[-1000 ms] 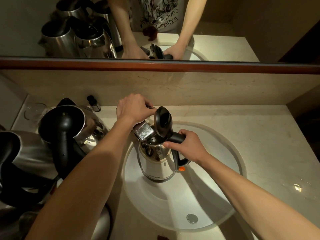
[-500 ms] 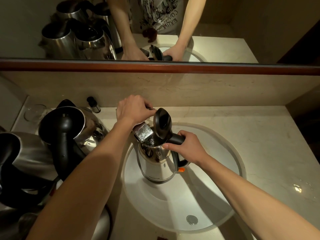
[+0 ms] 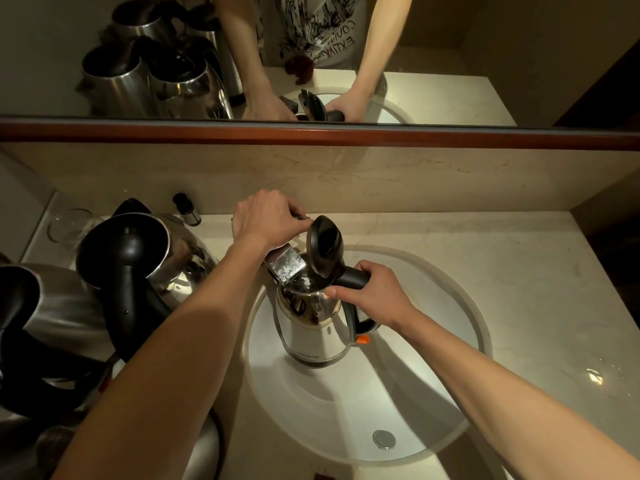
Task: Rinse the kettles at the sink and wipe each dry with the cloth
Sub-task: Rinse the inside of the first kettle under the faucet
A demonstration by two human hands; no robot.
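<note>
A steel kettle [image 3: 313, 336] stands upright in the white sink basin [image 3: 426, 403], its black lid [image 3: 325, 251] flipped up. My right hand [image 3: 372, 296] grips its black handle. The tap spout [image 3: 285, 266] reaches over the kettle's open mouth, where water glints inside. My left hand [image 3: 266, 220] is curled over the tap's handle behind the spout. No cloth shows in this view.
Several more steel kettles with black handles crowd the counter at the left, the nearest one [image 3: 138, 251] beside my left forearm. A small dark bottle [image 3: 187, 209] and a glass [image 3: 67, 225] stand at the back left. The mirror above reflects the scene. Marble counter [image 3: 519, 271] lies right of the sink.
Almost nothing differs; both hands and the kettle keep their places, with only a slight shift of the camera view.
</note>
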